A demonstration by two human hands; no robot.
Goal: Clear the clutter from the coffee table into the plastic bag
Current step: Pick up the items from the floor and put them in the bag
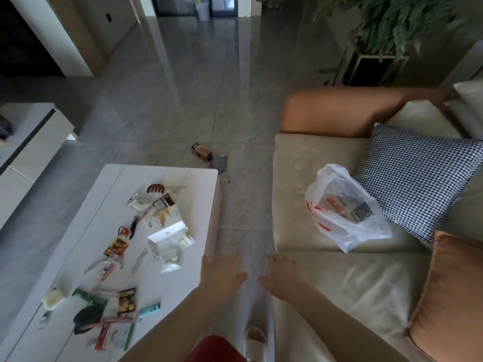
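A white coffee table (78,246) at the lower left carries scattered clutter: a brown comb (155,188), white snack packets (170,240), a small red-and-yellow packet (116,247), a teal tube (150,308) and a dark pouch (86,317). A translucent plastic bag (345,212) with red print lies on the beige sofa (339,283) to the right, with something inside it. My left hand (220,274) hovers at the table's right edge, fingers apart and holding nothing. My right hand (282,275) is beside it over the sofa's front edge, also spread and holding nothing.
A checked cushion (418,178) and an orange cushion (449,296) rest on the sofa. A small box (201,152) and a grey wrapper (219,163) lie on the tiled floor beyond the table. A potted plant (379,35) stands at the back right, and a low cabinet (28,147) at left.
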